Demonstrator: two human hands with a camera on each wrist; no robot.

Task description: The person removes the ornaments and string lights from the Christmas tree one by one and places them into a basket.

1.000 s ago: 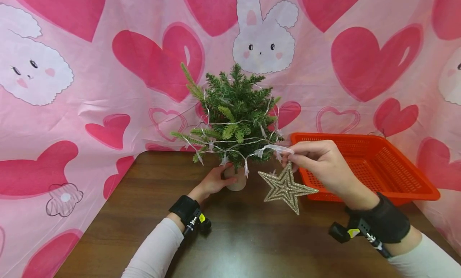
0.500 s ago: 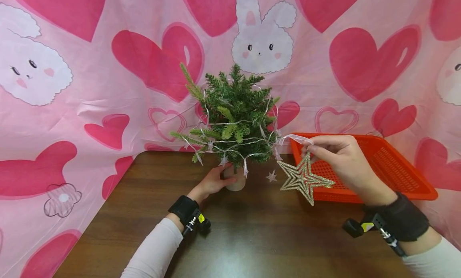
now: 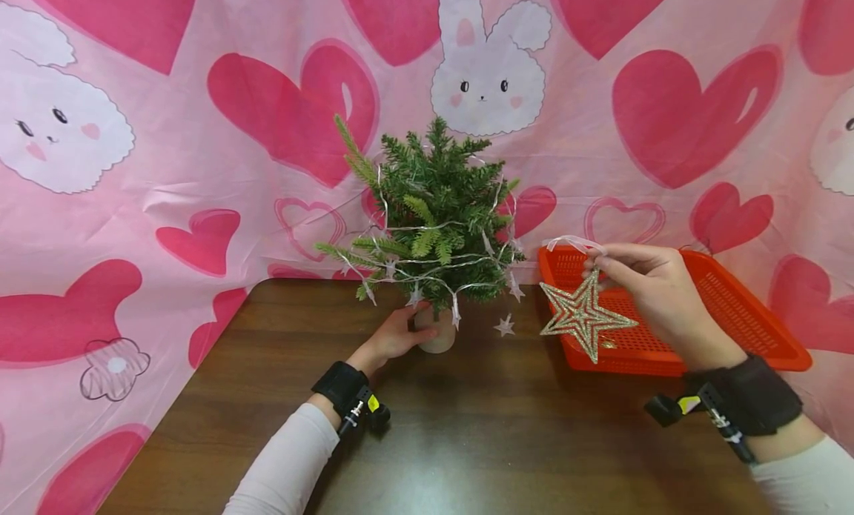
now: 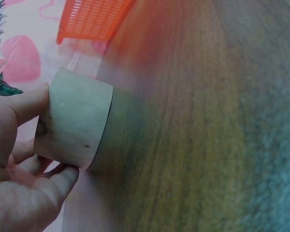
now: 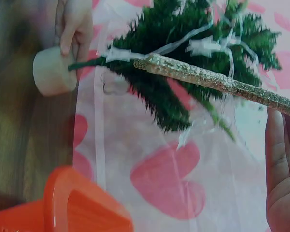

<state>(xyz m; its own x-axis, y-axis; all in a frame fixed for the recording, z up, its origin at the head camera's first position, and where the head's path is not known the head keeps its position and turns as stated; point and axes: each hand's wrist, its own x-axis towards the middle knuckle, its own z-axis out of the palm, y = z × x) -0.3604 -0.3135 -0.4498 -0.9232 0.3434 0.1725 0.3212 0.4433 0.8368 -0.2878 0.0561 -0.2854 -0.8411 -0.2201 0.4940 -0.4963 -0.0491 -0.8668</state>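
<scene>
A small artificial Christmas tree (image 3: 437, 204) stands upright on the table, wound with a clear light string bearing pale stars. Its round wooden base (image 4: 75, 118) is gripped by my left hand (image 3: 392, 335), thumb on one side and fingers on the other. To the right of the tree, my right hand (image 3: 657, 289) pinches a gold glitter star ornament (image 3: 583, 316) at its top point. A sheer white ribbon (image 3: 567, 242) loops from those fingertips toward the tree. In the right wrist view the star (image 5: 203, 79) appears edge-on, overlapping the branches.
An orange plastic basket (image 3: 747, 307) sits behind the right hand, with a small gold thing (image 3: 607, 344) showing inside it near the front. One pale star of the light string (image 3: 505, 325) hangs low beside the base. Pink heart-and-rabbit cloth (image 3: 267, 130) backs the brown wooden table (image 3: 427, 433).
My right hand has moved right and slightly up with the gold star, from beside the lower branches to in front of the basket. The left hand and tree have stayed put.
</scene>
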